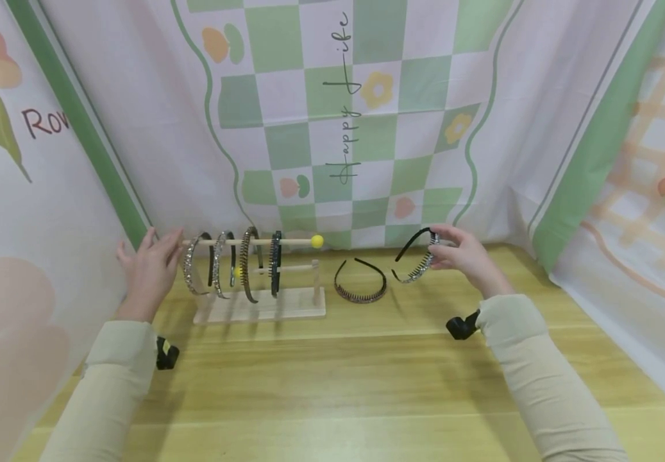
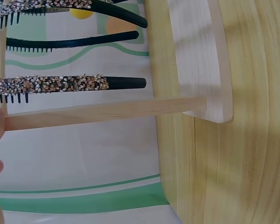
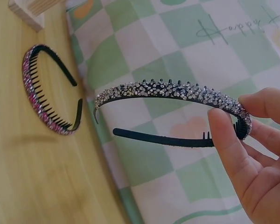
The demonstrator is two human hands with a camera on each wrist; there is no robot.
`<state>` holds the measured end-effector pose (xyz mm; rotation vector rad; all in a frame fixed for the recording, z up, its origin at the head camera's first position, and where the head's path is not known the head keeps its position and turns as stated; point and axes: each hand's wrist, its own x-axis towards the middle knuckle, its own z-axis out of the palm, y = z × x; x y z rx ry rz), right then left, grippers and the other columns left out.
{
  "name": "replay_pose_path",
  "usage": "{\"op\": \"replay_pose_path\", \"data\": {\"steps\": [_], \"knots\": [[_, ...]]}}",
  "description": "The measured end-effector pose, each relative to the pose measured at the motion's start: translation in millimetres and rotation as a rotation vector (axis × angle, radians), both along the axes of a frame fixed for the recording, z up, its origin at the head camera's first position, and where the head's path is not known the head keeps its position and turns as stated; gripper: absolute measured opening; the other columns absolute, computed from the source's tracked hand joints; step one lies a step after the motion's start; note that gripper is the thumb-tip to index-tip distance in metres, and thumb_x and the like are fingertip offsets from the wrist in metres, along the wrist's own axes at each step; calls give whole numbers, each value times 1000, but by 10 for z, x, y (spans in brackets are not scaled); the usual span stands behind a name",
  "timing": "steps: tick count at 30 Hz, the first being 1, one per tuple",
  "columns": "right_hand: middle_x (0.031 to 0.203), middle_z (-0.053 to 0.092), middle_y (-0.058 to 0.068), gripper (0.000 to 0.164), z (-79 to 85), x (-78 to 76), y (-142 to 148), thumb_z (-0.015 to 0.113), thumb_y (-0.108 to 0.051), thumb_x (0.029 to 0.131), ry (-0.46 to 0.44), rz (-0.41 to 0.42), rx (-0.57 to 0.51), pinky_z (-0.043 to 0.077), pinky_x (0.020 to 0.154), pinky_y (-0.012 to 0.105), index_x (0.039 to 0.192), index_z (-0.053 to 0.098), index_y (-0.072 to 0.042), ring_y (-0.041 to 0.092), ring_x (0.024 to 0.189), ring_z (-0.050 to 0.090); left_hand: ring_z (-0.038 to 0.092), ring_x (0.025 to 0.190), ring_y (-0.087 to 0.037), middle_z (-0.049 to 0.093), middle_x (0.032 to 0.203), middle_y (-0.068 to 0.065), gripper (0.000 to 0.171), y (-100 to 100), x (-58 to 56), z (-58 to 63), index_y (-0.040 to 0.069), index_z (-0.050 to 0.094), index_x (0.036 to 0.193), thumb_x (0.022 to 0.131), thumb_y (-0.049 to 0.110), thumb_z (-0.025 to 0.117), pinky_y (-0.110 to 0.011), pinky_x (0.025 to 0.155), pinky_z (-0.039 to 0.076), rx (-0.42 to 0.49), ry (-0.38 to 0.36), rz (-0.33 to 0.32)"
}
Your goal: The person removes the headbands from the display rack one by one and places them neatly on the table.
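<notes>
Closest to the right-wrist camera, pinched in the right hand (image 3: 257,163): one silver-studded headband (image 3: 168,90), held up just right of one pink-studded headband (image 1: 361,298) on the table (image 1: 332,385). Farther left, four headbands (image 1: 244,256) on one wooden stand (image 1: 260,309), touched by the left hand (image 1: 152,269); cannot tell whether gripping. Behind, readable on checked cloth (image 1: 326,138), "Happy Life".

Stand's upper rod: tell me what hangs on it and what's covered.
Four headbands hang on the upper rod, with a yellow ball at its right end. In the head view, the left hand covers its left end; the headbands hide short stretches.
</notes>
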<state>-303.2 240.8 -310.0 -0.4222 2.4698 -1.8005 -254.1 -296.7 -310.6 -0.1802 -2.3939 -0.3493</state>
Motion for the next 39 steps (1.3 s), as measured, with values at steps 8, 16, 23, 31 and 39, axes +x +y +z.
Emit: {"op": "replay_pose_path", "data": {"steps": [8, 16, 23, 31, 39], "knots": [[132, 34, 28, 60, -129, -32, 65, 54, -5, 92, -38, -29, -1, 52, 79, 32, 142, 22, 2, 18, 81, 60, 27, 130, -42, 51, 128, -15, 36, 0, 8, -1, 6, 51, 128, 93, 15, 55, -53, 106, -6, 39, -58, -19], [123, 38, 26, 60, -217, -44, 98, 53, -3, 91, -64, -45, -24, 51, 81, 33, 143, 22, 2, 18, 81, 60, 26, 129, -44, 47, 131, -19, 36, -6, 7, -14, 3, 51, 127, 93, 13, 54, -51, 107, -5, 58, -69, -27], [129, 34, 26, 62, -319, -64, 131, 54, -3, 91, -82, -67, -23, 51, 80, 33, 143, 20, 1, 15, 80, 60, 26, 128, -45, 47, 131, -19, 36, -9, -3, -16, 4, 50, 128, 93, 13, 54, -51, 106, -6, 51, -68, -24], [142, 23, 28, 63, -438, -109, 190, 52, -1, 90, -99, -103, -11, 52, 77, 32, 144, 19, 0, 14, 77, 61, 25, 129, -44, 48, 130, -18, 36, 4, -4, -10, 4, 51, 128, 93, 15, 54, -52, 105, -10, 59, -79, -19], [136, 26, 35, 60, -560, -100, 219, 49, 6, 89, -108, -123, 6, 52, 78, 34, 143, 21, 2, 15, 75, 61, 23, 130, -44, 50, 128, -18, 36, 6, -5, -11, 5, 52, 127, 92, 14, 56, -53, 104, -11, 68, -66, -17]]}}
